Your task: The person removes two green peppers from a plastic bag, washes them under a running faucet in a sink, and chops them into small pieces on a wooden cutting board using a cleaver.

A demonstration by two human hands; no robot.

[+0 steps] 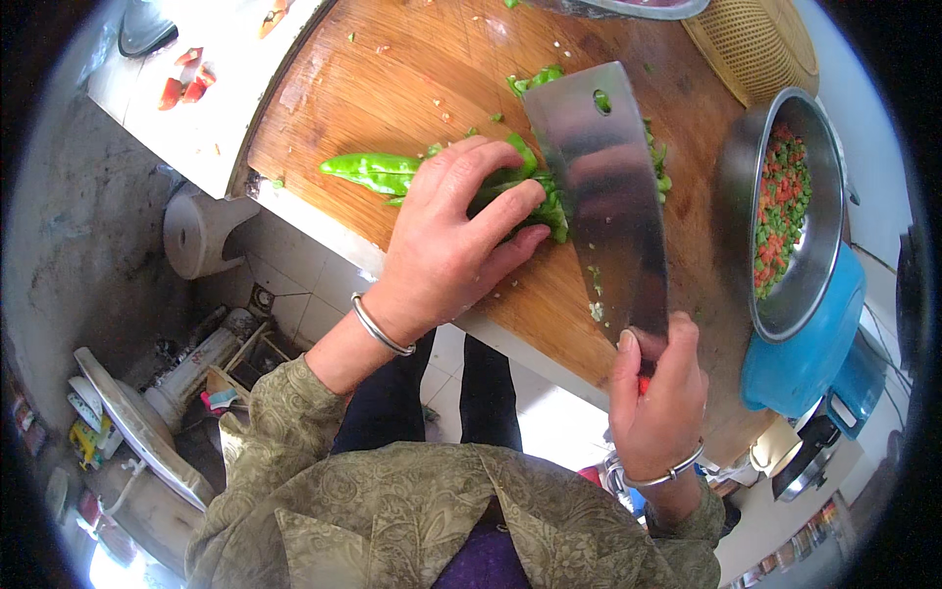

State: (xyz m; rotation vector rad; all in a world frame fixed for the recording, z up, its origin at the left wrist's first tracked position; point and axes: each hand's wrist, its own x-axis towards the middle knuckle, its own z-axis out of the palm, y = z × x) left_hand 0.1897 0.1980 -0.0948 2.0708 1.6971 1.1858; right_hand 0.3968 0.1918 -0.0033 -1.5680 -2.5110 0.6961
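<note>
My left hand (456,221) presses long green peppers (372,171) onto a wooden cutting board (353,88), its fingers curled over them. Their uncut ends stick out to the left of the hand. In my right hand (662,405) is the handle of a broad cleaver (600,184), with a hole near the blade's far corner. The blade stands just right of my left fingertips, beside the peppers' cut end. Small bits of pepper cling to its face. Chopped green pepper (544,76) lies beyond the blade, and more shows along its right side, partly hidden.
A steel bowl (798,309) of diced red and green pieces (780,213) stands at the right, by a blue plastic basin (809,361). A yellow woven basket (765,51) is at the back right. Red scraps (184,85) lie on the white counter (136,92) at left.
</note>
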